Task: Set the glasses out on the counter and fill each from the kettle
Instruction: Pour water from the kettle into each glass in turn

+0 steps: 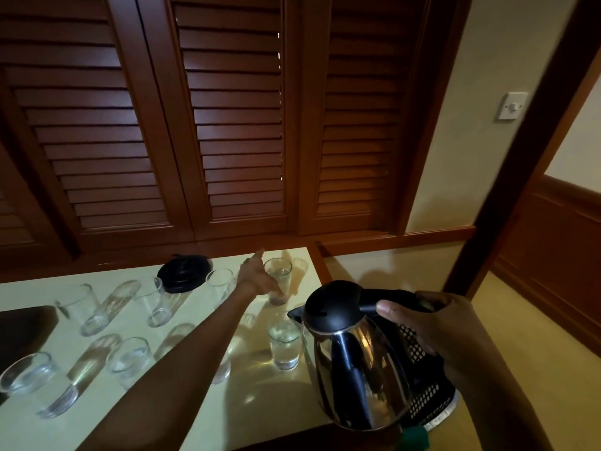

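Several clear glasses stand on the pale counter (182, 405). One near glass (284, 345) holds water and stands just left of the steel kettle (361, 369). My right hand (432, 330) is shut on the kettle's black handle and holds it above the counter's right end, spout pointing left. My left hand (260, 278) reaches across to the far glass (278, 278), which also holds water, with fingers spread against its left side. More empty glasses (130, 356) stand to the left.
The black kettle base (183, 271) sits at the back of the counter by the wooden louvred doors (234, 125). A dark tray (19, 333) lies at the left edge. The counter ends at the right, above a beige floor.
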